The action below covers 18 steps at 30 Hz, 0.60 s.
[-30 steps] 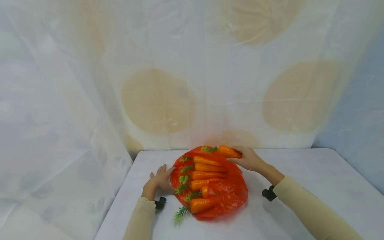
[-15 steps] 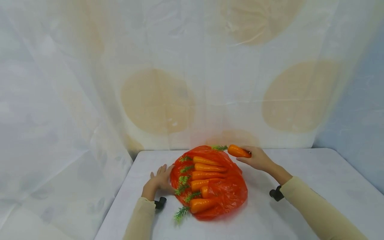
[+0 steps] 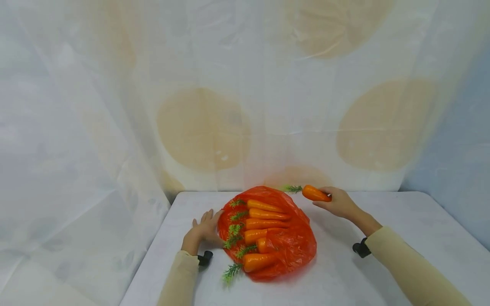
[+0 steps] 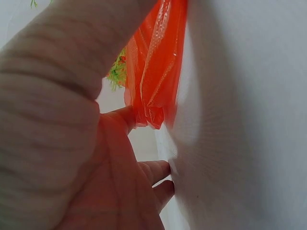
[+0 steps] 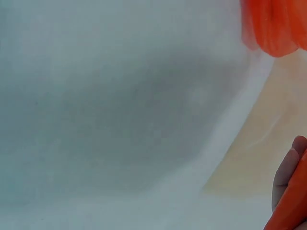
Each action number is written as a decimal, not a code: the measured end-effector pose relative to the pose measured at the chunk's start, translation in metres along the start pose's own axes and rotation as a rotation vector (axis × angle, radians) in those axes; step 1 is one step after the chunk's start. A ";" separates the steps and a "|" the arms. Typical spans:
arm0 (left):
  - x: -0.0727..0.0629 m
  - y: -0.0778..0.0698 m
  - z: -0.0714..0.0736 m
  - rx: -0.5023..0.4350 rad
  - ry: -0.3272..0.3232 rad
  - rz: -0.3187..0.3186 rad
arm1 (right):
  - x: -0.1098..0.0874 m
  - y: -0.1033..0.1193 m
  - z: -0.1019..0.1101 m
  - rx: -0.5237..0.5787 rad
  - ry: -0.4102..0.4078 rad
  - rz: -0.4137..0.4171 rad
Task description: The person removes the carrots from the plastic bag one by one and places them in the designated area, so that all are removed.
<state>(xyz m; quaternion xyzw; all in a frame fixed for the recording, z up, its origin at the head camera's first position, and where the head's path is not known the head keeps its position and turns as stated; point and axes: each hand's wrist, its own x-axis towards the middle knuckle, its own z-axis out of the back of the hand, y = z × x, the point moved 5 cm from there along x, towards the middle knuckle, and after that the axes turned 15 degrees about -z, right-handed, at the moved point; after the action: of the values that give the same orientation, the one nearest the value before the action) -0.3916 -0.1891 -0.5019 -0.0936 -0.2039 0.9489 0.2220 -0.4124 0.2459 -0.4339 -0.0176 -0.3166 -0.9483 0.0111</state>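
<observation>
In the head view, my right hand (image 3: 338,203) pinches an orange carrot (image 3: 314,193) by its narrow end, its green top pointing left. It hangs just beyond the upper right of a red plastic bag (image 3: 300,250). Several other carrots (image 3: 266,223) lie in a column on the bag, leafy tops to the left, some tips covered by the film. My left hand (image 3: 206,229) rests at the bag's left edge with spread fingers. In the left wrist view, a fingertip of the left hand (image 4: 115,177) touches the bag (image 4: 156,72). The right wrist view shows only part of the held carrot (image 5: 291,201).
A white table (image 3: 383,238) carries everything, its far edge close to a hanging sheet (image 3: 294,106) with beige circles. Another pale sheet (image 3: 76,170) hangs at the left and a bluish one (image 3: 451,170) at the right. Each wrist wears a small black camera (image 3: 361,247).
My right hand has moved rightward with the carrot, drawing it from over the bag's top to beyond its right edge. The left hand and the other carrots stay in place.
</observation>
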 end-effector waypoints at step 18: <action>-0.001 -0.001 0.001 -0.001 -0.001 -0.009 | 0.004 -0.035 0.002 0.001 -0.017 -0.148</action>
<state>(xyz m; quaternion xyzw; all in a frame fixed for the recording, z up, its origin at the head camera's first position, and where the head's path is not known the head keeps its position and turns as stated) -0.3905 -0.1894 -0.5004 -0.0921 -0.2048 0.9478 0.2262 -0.4171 0.2752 -0.4535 -0.0020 -0.3177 -0.9462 -0.0615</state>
